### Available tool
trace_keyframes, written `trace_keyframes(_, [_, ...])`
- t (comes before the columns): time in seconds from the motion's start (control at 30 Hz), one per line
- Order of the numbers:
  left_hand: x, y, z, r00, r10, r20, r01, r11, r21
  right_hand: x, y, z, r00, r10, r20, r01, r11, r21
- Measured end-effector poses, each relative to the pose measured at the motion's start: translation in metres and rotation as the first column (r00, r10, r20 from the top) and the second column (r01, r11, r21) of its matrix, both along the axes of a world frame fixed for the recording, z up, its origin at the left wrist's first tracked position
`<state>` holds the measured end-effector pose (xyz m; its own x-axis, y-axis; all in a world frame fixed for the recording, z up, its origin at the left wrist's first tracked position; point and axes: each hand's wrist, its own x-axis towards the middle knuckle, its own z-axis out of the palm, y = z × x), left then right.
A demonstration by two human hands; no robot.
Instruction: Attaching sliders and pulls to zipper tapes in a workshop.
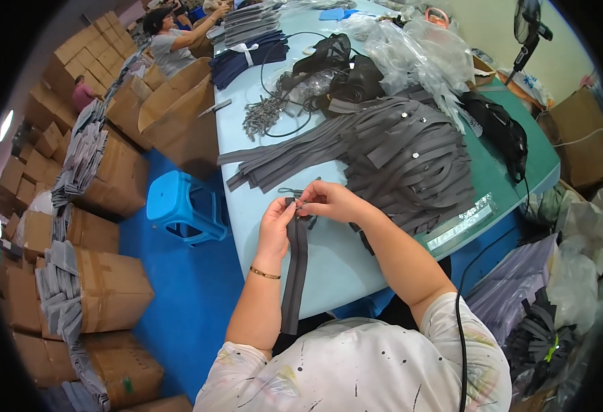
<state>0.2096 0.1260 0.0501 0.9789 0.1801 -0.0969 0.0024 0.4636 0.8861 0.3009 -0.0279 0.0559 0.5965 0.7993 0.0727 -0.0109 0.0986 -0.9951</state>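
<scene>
Both hands pinch the top end of a grey zipper strip [295,268]: left hand [276,225] beside right hand [329,201]. The strip hangs over the table [329,264] edge; the slider seems hidden between fingertips.

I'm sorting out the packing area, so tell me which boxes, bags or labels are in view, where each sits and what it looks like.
Cardboard boxes: brown, taped, stacked along the left on the blue floor, grey pieces piled on top.
Open cardboard boxes: brown, beside the table's left edge.
Clear plastic bags: crumpled, at the table's far end.
Cardboard box: brown, far right.
Labels or screens: none that I can make out.
</scene>
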Motion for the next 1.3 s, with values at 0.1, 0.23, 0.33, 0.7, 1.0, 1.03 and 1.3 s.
trace_keyframes(0.1, [-0.001,-0.005,0.005,0.999,-0.043,0.012,0.043,0.999,0.004,0.004,-0.003,0.000,0.993,-0.057,0.102,0.066,0.993,-0.093])
trace_keyframes(0.23, [-0.002,-0.007,0.010,0.998,-0.061,0.034,0.063,0.996,-0.070,0.005,-0.003,-0.003,0.996,-0.074,0.046,0.078,0.993,-0.086])
trace_keyframes(0.33, [-0.002,-0.002,0.003,0.998,-0.044,0.041,0.048,0.993,-0.111,0.003,-0.001,0.006,0.998,-0.063,-0.030,0.064,0.998,0.014])
trace_keyframes(0.7, [0.001,-0.005,0.015,0.999,-0.028,0.043,0.031,0.997,-0.075,0.007,0.000,0.006,0.993,-0.036,-0.109,0.041,0.998,0.040])
trace_keyframes(1.0, [-0.008,-0.007,0.021,0.998,0.025,0.059,-0.025,1.000,0.002,0.000,-0.004,0.019,0.985,-0.054,-0.163,0.064,0.996,0.056])
trace_keyframes(1.03, [-0.009,-0.008,0.022,0.998,0.026,0.058,-0.026,1.000,0.002,0.000,-0.004,0.019,0.987,-0.044,-0.154,0.054,0.997,0.060])
trace_keyframes(1.3, [-0.009,-0.011,0.022,0.999,0.017,0.034,-0.018,1.000,0.012,0.002,-0.001,0.016,0.969,-0.018,-0.246,0.066,0.980,0.189])
